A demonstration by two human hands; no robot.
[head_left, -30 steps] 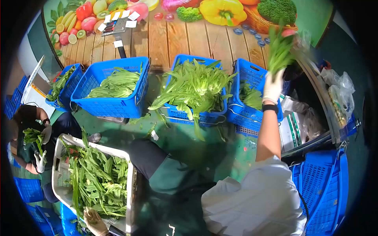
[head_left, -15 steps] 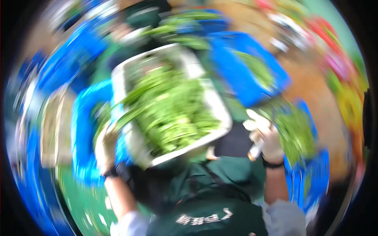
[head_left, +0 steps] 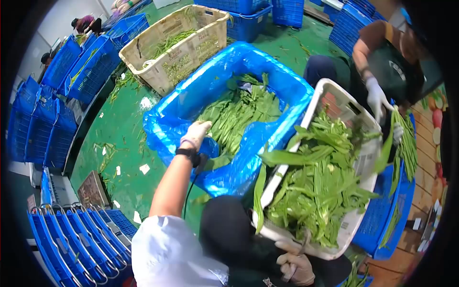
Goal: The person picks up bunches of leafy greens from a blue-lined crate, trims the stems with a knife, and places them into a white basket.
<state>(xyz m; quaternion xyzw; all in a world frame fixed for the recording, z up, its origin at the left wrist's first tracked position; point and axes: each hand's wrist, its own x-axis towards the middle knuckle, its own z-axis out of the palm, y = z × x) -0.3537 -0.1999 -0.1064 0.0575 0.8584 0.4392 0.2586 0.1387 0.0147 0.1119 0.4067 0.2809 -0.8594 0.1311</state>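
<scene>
My gloved left hand (head_left: 195, 133) reaches into a crate lined with blue plastic (head_left: 167, 112), its fingers closed around the near end of a bunch of leafy greens (head_left: 234, 117). Close to my lap, my gloved right hand (head_left: 295, 268) is wrapped around a knife; part of its thin metal blade (head_left: 306, 238) shows above the fist, at the near rim of a white crate (head_left: 349, 225). Loose leafy greens (head_left: 320, 186) fill that tilted white crate, and a few long leaves hang over its left side.
A co-worker's gloved hand (head_left: 377, 98) is beside the white crate's far right, near a bunch of long greens (head_left: 406, 136). A cream crate (head_left: 177, 57) stands ahead. Stacked blue crates (head_left: 40, 126) line the left. Scraps litter the green floor (head_left: 124, 158).
My view has swung left, bringing the blue-lined crate to the middle. My left hand has moved from the white crate's edge into the blue-lined crate. My right hand still grips the knife.
</scene>
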